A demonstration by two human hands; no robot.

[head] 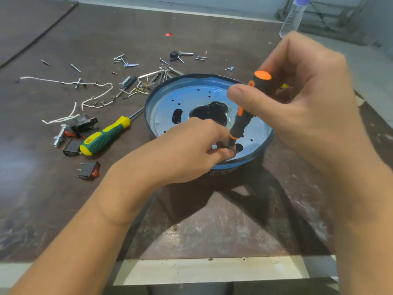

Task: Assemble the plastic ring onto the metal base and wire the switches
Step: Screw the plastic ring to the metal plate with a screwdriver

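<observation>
A round metal base [191, 96] with a shiny perforated disc and a dark rim sits mid-table. My right hand [304, 99] grips a black and orange screwdriver [244, 118] that stands tilted, its tip down at the base's near edge. My left hand [191, 145] pinches something small at that tip; what it is stays hidden by my fingers. Black rocker switches with red buttons [89, 169] and white wires [93, 99] lie loose on the table to the left.
A green and yellow screwdriver [106, 136] lies left of the base. Several screws [125, 60], a bolt [59, 135] and a set of hex keys [159, 74] are scattered behind. A plastic bottle [292, 18] stands far right. The table's front edge [202, 271] is near me.
</observation>
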